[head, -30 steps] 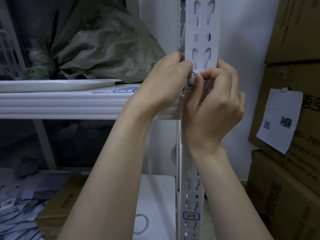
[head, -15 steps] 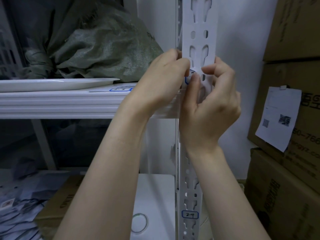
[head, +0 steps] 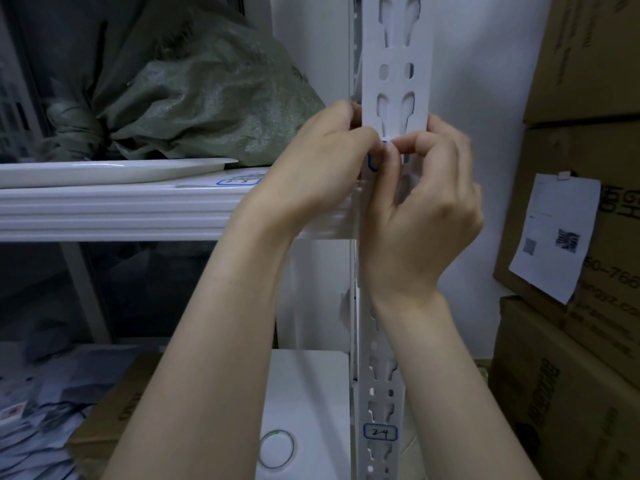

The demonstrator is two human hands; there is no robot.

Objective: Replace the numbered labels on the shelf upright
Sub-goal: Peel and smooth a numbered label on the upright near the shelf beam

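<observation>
"Where is the blue-edged label point(head: 375, 165)?"

"On the white shelf upright point(head: 394, 64), just above the shelf point(head: 138, 209). The left hand point(head: 311, 168) and right hand point(head: 426, 209) both pinch it."

"What could go wrong?"

"Pull too fast and it may rip, or stick on crooked (it looks thin)."

"Any writing?"

"The lower label point(head: 380, 433) says 2-4. The pinched one is hidden."

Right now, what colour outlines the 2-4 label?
Blue, on the 2-4 label; clearest in the head view.

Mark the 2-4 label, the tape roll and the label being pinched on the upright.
2-4 label point(head: 380, 433): head view, its written number.
tape roll point(head: 260, 449): head view, ring's left rim.
pinched label point(head: 372, 165): head view, blue border at its left end.
</observation>
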